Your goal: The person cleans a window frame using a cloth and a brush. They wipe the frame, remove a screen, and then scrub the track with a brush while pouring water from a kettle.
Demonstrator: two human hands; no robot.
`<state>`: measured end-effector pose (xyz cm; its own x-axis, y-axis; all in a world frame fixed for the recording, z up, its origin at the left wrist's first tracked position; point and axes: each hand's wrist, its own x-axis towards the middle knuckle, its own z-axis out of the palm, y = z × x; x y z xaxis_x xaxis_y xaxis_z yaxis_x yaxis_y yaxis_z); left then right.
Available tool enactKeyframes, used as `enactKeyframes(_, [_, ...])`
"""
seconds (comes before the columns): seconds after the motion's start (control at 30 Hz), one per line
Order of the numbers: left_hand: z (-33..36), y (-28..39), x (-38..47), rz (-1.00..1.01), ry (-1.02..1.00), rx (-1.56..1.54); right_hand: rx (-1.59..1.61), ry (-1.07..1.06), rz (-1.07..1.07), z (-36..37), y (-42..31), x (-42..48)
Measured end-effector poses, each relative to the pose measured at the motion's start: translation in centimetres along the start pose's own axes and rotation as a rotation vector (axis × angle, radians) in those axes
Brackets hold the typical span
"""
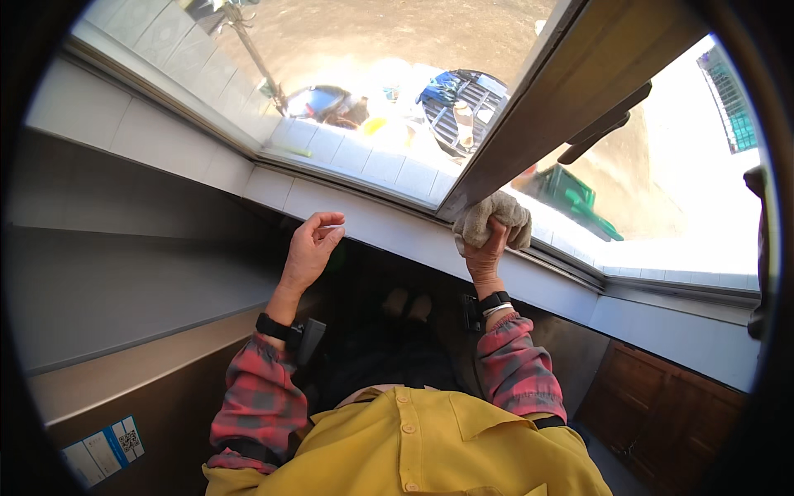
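Observation:
My right hand (pixel 487 248) grips a bunched grey-beige cloth (pixel 493 220), which rests at the foot of the upright window frame (pixel 521 111), by the sill track. My left hand (pixel 312 251) hovers over the near edge of the white tiled sill (pixel 372 214). Its fingers are curled, with a narrow gap between thumb and fingertips and no object plainly held there. To the left, a glass window pane (pixel 347 68) meets the sill. Both wrists wear black straps, and the sleeve covers are red and grey checked.
A grey metal surface (pixel 136 285) lies at left, above a panel with a printed label (pixel 105 449). Brown wooden cabinet doors (pixel 664 403) stand low at right. A dark window handle (pixel 608 124) juts from the frame. Outside are a round slatted rack (pixel 443 121) and a green crate (pixel 564 189).

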<state>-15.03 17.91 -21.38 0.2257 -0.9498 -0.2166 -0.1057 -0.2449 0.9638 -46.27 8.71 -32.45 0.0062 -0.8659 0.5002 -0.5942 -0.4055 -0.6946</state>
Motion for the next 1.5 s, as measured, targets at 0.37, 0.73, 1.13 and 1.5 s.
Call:
enactKeyframes(0.37, [-0.7, -6.4, -5.0, -0.336, 0.043, -0.138, 0.254, -0.375, 0.539, -7.4, 2.2, -6.1])
enactKeyframes(0.73, [-6.2, -10.0, 0.0, 0.011, 0.585, -1.098, 0.44, -0.81, 0.194, 5.2, -16.3, 1.1])
enactKeyframes(1.13, [-17.8, -20.7, 16.8, -0.104, 0.473, 0.596, -0.035, -0.89, -0.171, 21.2, -9.2, -3.4])
enactKeyframes(1.5, [4.8, -23.7, 9.6, 0.219, 0.424, 0.598, -0.165, -0.622, -0.238, 17.2, 1.8, -8.5])
